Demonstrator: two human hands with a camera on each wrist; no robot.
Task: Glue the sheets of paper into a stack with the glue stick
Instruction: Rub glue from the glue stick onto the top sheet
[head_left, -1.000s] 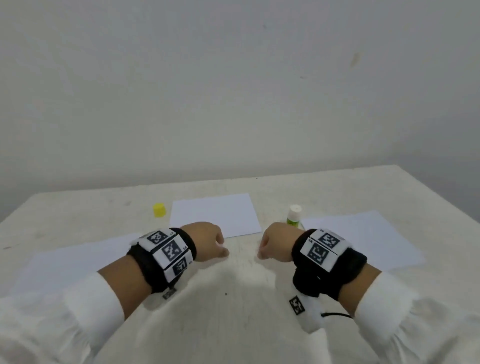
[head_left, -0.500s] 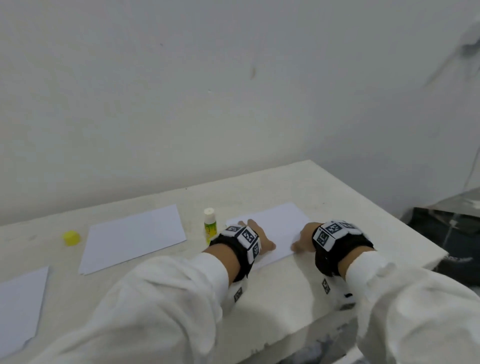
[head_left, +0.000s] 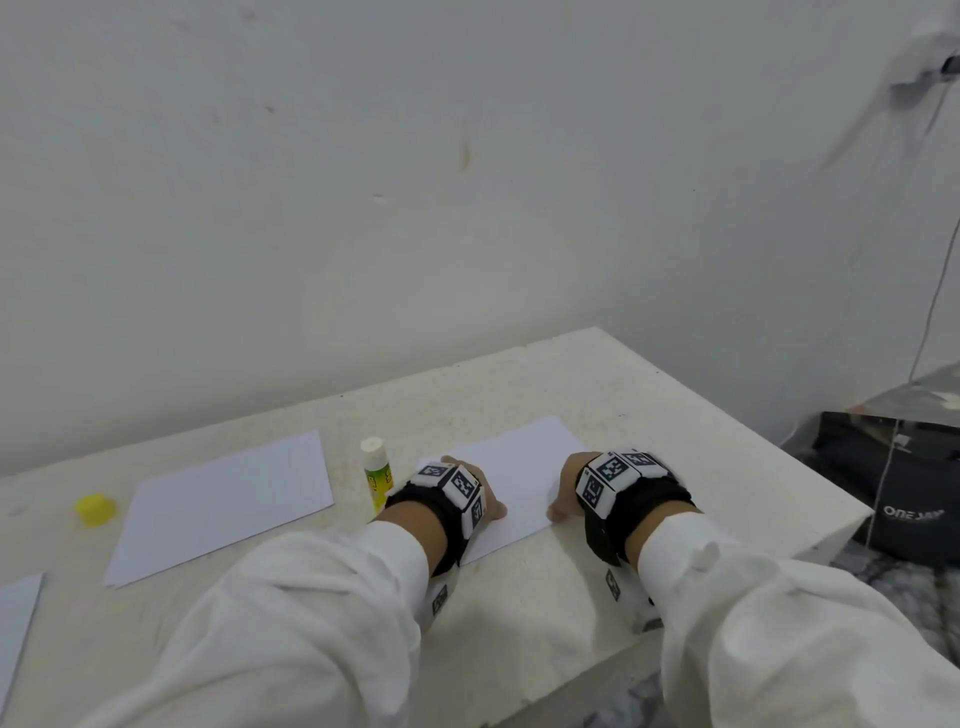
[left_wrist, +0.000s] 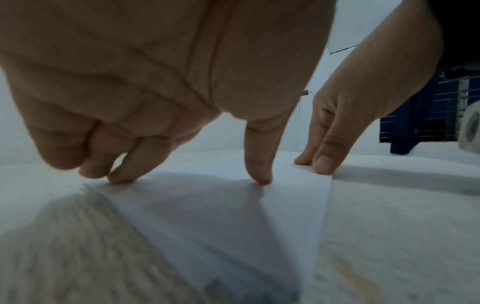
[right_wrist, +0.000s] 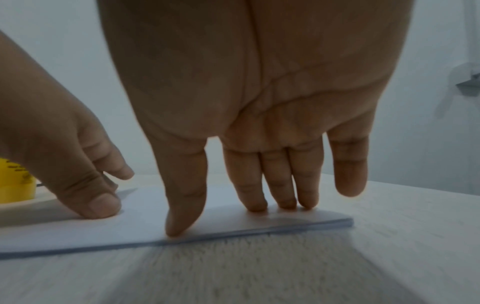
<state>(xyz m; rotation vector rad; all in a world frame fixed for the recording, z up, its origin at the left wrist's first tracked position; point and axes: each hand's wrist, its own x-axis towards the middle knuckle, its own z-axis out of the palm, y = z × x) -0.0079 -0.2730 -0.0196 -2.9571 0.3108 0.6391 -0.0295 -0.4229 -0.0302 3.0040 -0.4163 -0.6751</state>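
Note:
A white sheet of paper lies flat at the right end of the table. My left hand presses its fingertips on the sheet's left part. On its right part my right hand rests with straight fingers. Neither hand holds anything. In the wrist views the sheet shows under both hands. The uncapped glue stick stands upright just left of my left hand. Two more sheets lie to the left, one in the middle and one at the edge.
The yellow glue cap lies on the table left of the middle sheet. The table's right edge drops off close to my right wrist, with a black bag on the floor beyond. A wall stands behind the table.
A second ago both hands were fists at the table's middle. They moved right and opened onto the right sheet; since half a second ago they have barely shifted.

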